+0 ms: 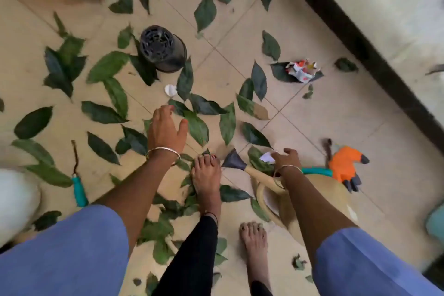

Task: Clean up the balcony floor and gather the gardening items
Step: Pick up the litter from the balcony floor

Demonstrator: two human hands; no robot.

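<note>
Left hand (pixel 167 127) released, fingers spread, just above the floor (pixel 336 115). Nearest leaf (pixel 198 127) lies just right of its thumb, long axis diagonal. Right hand (pixel 286 158), farther off, pinches a white paper scrap (pixel 267 157) over the watering can (pixel 319 190).

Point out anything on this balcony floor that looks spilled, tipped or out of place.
Green leaves lie scattered all over the tiles. The black pot is overturned, its perforated base showing. A crumpled wrapper sits on one leaf, a white paper scrap lies among the others, and an orange glove lies discarded.
</note>
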